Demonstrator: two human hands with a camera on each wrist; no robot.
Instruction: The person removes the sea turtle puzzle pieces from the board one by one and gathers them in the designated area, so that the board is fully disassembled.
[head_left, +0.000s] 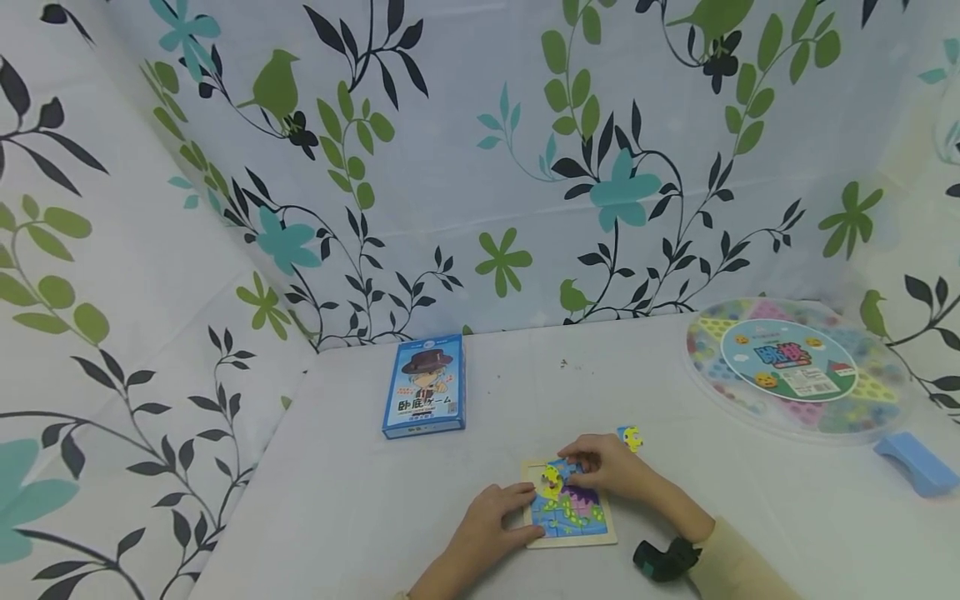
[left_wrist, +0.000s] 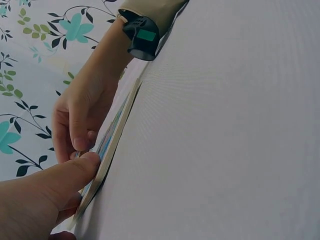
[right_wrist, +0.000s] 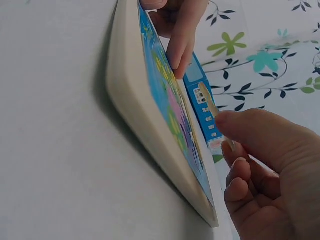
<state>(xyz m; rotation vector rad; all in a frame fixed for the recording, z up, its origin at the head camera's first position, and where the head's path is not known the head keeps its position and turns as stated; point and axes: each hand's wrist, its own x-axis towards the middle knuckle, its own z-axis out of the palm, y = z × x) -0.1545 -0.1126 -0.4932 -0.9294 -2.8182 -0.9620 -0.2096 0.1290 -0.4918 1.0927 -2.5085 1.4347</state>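
A wooden jigsaw puzzle [head_left: 573, 542] lies on the white table, its picture mostly blue, with green, purple and a yellow figure. My left hand [head_left: 487, 521] rests on the left side of its frame, thumb near the lower corner and fingers farther up. Above the upper right part of the puzzle, my right hand [head_left: 611, 467] pinches a thin puzzle piece [right_wrist: 209, 100] between thumb and index finger. The right wrist view shows that piece edge-on, raised over the board. A loose blue-and-yellow puzzle piece [head_left: 631, 437] lies just beyond the right hand.
A blue card-game box [head_left: 425, 387] lies at the back left. At the back right is a round clear-covered game set [head_left: 795, 367], with a light-blue plastic block [head_left: 917, 463] beside it. Patterned cloth [head_left: 465, 167] hangs behind the table [head_left: 360, 517].
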